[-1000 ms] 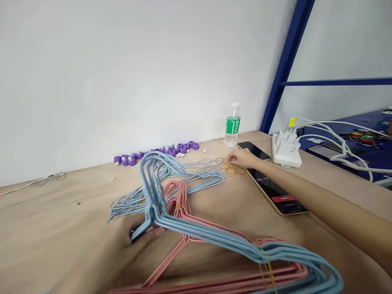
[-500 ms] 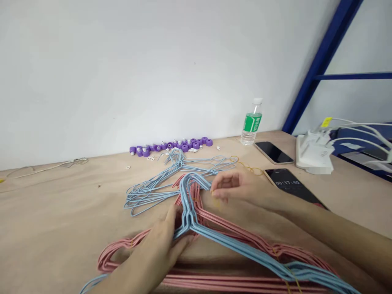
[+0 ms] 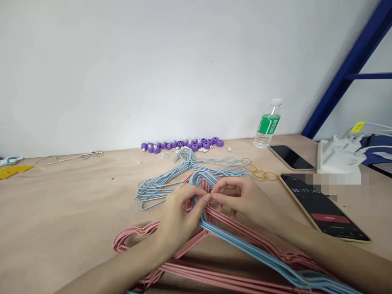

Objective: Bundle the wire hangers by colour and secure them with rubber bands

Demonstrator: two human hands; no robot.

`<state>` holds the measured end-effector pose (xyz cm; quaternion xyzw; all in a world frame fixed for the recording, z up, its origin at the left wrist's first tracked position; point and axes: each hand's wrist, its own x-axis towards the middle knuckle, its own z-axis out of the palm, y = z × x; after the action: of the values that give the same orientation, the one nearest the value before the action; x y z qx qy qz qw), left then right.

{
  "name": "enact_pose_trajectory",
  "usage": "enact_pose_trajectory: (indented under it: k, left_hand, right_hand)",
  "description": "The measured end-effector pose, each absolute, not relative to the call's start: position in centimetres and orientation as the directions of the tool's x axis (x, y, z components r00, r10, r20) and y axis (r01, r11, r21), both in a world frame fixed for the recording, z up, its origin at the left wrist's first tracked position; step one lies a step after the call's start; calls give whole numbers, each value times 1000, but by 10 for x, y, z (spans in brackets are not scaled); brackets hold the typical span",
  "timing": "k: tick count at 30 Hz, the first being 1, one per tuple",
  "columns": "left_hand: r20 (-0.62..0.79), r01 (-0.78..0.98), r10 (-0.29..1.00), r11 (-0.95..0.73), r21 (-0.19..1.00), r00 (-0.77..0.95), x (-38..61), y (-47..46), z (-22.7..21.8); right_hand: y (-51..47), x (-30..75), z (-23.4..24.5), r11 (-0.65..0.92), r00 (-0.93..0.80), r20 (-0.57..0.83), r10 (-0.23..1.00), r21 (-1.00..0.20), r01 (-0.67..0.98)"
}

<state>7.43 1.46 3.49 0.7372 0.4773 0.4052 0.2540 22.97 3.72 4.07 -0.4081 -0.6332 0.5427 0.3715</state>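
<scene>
Our left grip point(image 3: 180, 216) and right grip point(image 3: 240, 200) have come together, their fingertips point(image 3: 213, 197) pinching a thin rubber band point(image 3: 210, 195) at the neck of the blue hangers point(image 3: 245, 255). Half a second ago, the right grip hung apart from the left, its fingers loosely curled. The left grip has also moved up from the hooks' lower end and now holds the bundle nearer the band. The bundle lies tilted across the pink hangers point(image 3: 131, 241) on the counter point(image 3: 76, 175). Just beyond our grips, loose blue hangers point(image 3: 159, 195) lie in a heap. To the right, more rubber bands point(image 3: 260, 175) sit beside a phone point(image 3: 324, 214), which shows more fully now that our view has swung left.
</scene>
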Motion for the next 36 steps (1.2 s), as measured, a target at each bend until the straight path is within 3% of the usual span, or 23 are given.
enact_pose_trajectory:
  k: [3, 7, 10, 14, 16, 19, 22, 24, 26, 29, 36]
  left_hand:
    - [246, 276, 966, -260, 925, 83, 72, 21, 38]
    - [188, -28, 982, -188, 982, 11, 68, 25, 45]
    - [66, -296, 975, -1, 955, 210, 66, 27, 50]
    - [128, -490, 923, 71, 869, 362, 63, 29, 52]
    - [141, -417, 912, 36, 908, 386, 62, 28, 50]
    - [174, -89, 896, -151, 985, 408, 66, 25, 45]
    - [343, 261, 872, -442, 858, 349, 72, 22, 39]
    - [459, 383, 831, -554, 739, 315, 76, 23, 37]
    - [522, 427, 795, -606, 671, 308, 78, 26, 37]
    - [489, 421, 801, -598, 682, 344, 77, 30, 41]
    - [171, 233, 938, -247, 941, 301, 72, 34, 48]
  right_hand:
    - [36, 231, 38, 219, -373, 126, 919, -951, 220]
    - [35, 233, 34, 354, -321, 241, 916, -862, 363]
    - [35, 234, 33, 416, -298, 314, 901, -818, 397]
    - [34, 233, 32, 520, -274, 443, 854, -724, 453]
    - [34, 232, 31, 581, -295, 502, 813, -666, 468]
    - [36, 230, 26, 670, -354, 571, 741, -592, 448]
    - [36, 229, 20, 725, -373, 625, 685, -539, 429]
    - [36, 228, 16, 756, -366, 669, 647, -500, 422]
    - [35, 227, 13, 772, -353, 697, 624, -481, 415]
    - [34, 226, 10, 757, -332, 689, 644, -513, 405]
    - [33, 228, 14, 701, -372, 594, 714, -604, 381]
